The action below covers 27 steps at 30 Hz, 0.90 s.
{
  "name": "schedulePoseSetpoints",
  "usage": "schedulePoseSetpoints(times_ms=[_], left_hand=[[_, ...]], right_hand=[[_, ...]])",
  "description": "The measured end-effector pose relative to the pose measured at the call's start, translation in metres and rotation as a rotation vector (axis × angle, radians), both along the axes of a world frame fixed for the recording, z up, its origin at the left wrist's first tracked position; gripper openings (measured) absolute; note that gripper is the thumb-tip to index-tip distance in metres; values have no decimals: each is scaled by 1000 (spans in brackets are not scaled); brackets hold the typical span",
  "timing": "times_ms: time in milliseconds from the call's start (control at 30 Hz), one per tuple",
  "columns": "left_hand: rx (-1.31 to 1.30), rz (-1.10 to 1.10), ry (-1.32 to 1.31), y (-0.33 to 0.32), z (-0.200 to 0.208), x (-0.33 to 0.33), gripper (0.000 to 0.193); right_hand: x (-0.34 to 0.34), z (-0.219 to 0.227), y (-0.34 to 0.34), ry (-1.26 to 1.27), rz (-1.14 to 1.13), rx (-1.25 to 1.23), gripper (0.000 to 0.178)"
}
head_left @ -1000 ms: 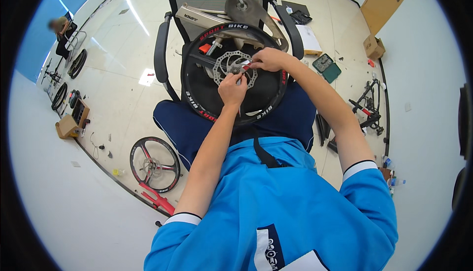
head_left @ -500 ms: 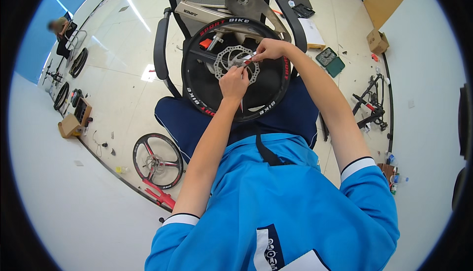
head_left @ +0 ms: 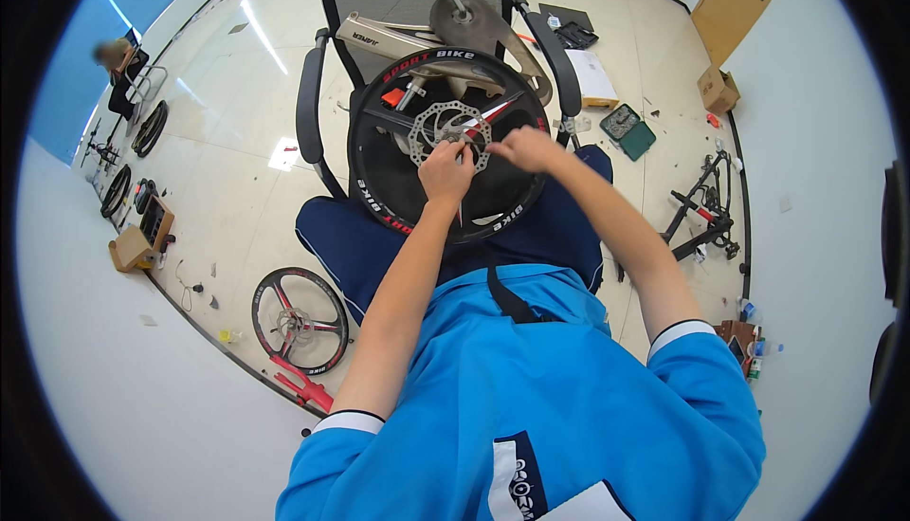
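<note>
Got a black wheel (head_left: 370, 189) lying just ahead of and under both hands, near edge by the lap (head_left: 555, 227), framed by chair (head_left: 310, 94). Seeing left hand (head_left: 446, 172) drawn narrow, fingertips near the centre of the silver brake rotor (head_left: 418, 142); can't tell whether pinching something or only touching. Seeing right hand (head_left: 526, 151) just right of that, by the rotor's edge, fingers partly curled, blurred; can't tell about any grip there. Expect stiff, no give: looks rigid, with broad spokes (head_left: 389, 121). Probably more awkward than heavy; liable to rock or turn under side load. Steady by the rim (head_left: 507, 219), outboard of either hand, or by a spoke. Avoid lifting by the rotor: likely thin, easily bent, slick if greasy. Mind the pale frame (head_left: 374, 36) beyond the fingertips; could scuff on contact.
</note>
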State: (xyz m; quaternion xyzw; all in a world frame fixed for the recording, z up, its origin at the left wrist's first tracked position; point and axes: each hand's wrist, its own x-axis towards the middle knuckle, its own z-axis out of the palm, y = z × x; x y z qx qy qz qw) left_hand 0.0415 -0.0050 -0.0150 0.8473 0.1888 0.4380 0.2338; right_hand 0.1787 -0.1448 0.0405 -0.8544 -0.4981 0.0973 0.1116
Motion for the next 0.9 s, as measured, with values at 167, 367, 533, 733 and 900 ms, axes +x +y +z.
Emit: schedulePoseSetpoints(times_ms=[167,367,533,733,900], left_hand=[[-6,-44,10,1,1,-4,12],[-37,-72,26,6,2,-10,14],[-52,-125,-28,6,5,-11,12],[-26,-181,-85,-3,33,-23,9],[97,-218,-90,17,73,-35,8]], right_hand=[[-64,-48,-2,126,-162,190,57],[-92,-61,16,470,-190,397,54],[-81,-54,4,451,-161,435,48],[-64,-24,-19,298,-4,461,33],[-58,23,-15,-47,5,586,17]])
